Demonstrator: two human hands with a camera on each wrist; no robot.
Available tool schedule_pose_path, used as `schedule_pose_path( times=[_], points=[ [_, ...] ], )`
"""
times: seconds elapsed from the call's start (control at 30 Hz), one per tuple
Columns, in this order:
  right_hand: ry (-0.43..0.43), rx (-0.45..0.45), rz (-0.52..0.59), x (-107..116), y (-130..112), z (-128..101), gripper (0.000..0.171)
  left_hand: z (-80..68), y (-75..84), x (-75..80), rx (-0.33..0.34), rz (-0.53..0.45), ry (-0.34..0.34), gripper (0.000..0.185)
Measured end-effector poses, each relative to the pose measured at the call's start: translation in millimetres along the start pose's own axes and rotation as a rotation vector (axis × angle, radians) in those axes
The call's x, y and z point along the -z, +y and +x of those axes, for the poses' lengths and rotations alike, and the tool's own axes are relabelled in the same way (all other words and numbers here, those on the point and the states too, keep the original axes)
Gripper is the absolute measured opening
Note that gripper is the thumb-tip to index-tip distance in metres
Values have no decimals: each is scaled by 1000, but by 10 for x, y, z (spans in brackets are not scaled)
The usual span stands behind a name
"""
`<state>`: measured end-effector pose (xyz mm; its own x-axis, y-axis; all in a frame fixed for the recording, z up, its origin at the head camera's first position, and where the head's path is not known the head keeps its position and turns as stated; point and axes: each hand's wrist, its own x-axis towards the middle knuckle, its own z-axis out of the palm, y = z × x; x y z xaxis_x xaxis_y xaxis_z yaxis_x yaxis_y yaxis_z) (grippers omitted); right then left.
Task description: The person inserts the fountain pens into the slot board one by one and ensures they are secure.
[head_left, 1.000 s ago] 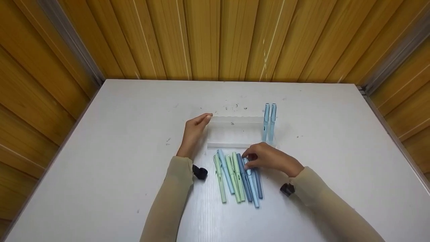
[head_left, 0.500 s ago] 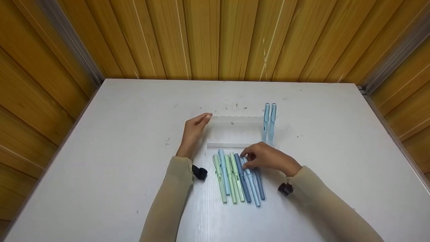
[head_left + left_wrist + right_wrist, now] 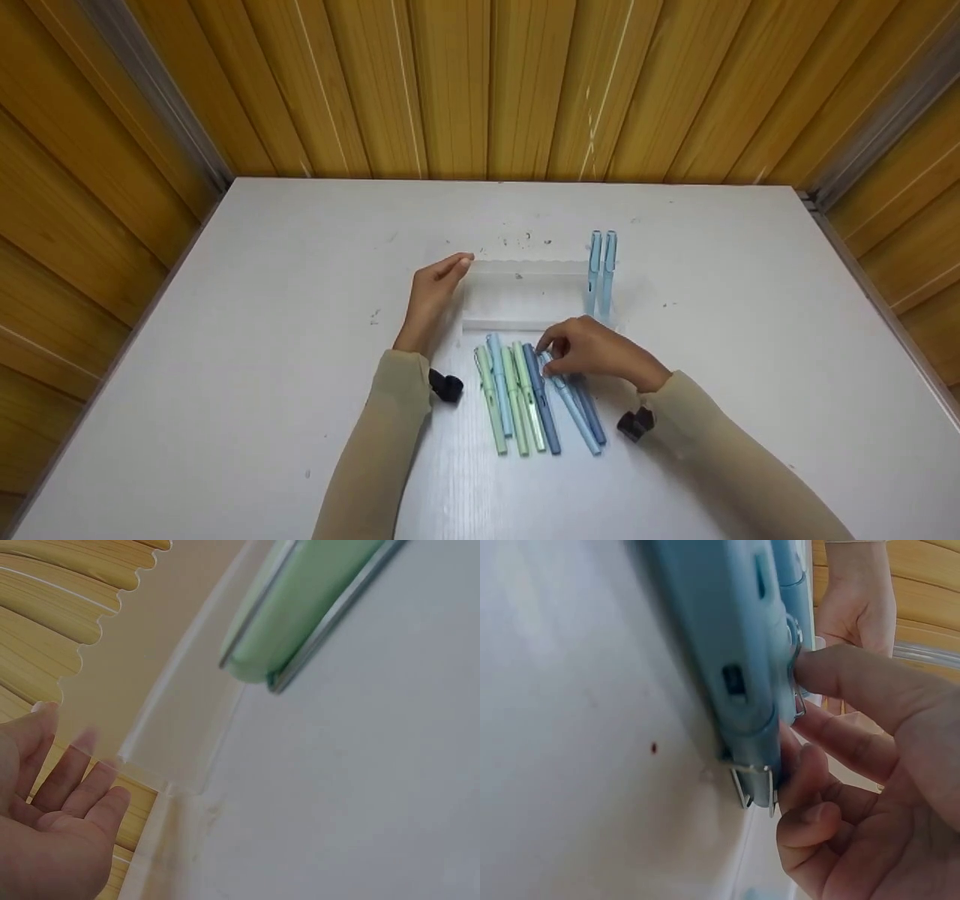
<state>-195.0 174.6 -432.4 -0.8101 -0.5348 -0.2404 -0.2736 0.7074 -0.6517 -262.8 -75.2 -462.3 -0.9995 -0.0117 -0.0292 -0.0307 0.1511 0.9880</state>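
In the head view, my left hand [image 3: 435,294] holds the left end of a clear plastic pen rack [image 3: 510,325] with a scalloped top edge. The left wrist view shows that hand's thumb and fingers either side of the rack's clear sheet [image 3: 142,645]. My right hand [image 3: 606,354] pinches the cap end of a light blue pen [image 3: 577,416], which lies slanted on the table. Right beside it is a dark blue pen [image 3: 592,417], its cap partly hidden by the hand. Two light blue pens [image 3: 601,274] stand upright at the rack's right end.
Left of the right hand, a dark blue pen [image 3: 543,405], several green pens [image 3: 491,401] and another light blue pen [image 3: 500,386] lie side by side on the white table [image 3: 300,300]. Behind the table rises a wood-patterned wall [image 3: 450,90].
The pinched light blue pen's lower end has swung right, and the dark blue pen beside it has shifted right too, widening the gap to the row. The left hand stays put.
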Motion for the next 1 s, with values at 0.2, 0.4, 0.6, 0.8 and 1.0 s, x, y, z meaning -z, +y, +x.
schedule_pose_path(
  times=[0.2, 0.4, 0.6, 0.8, 1.0],
  points=[
    [21, 26, 70, 11, 41, -11, 21, -16, -17, 8, -37, -15, -5, 35],
    [59, 37, 107, 47, 50, -24, 22, -8, -28, 2, -38, -31, -1, 34],
    [87, 22, 143, 92, 33, -43, 23, 0, -10, -9, -27, -35, 0, 35],
    [99, 14, 160, 122, 22, -53, 25, 1, -5, -5, -26, -27, -4, 36],
    [93, 28, 177, 155, 17, -67, 28, -14, 7, -3, -17, -11, 11, 35]
  ],
)
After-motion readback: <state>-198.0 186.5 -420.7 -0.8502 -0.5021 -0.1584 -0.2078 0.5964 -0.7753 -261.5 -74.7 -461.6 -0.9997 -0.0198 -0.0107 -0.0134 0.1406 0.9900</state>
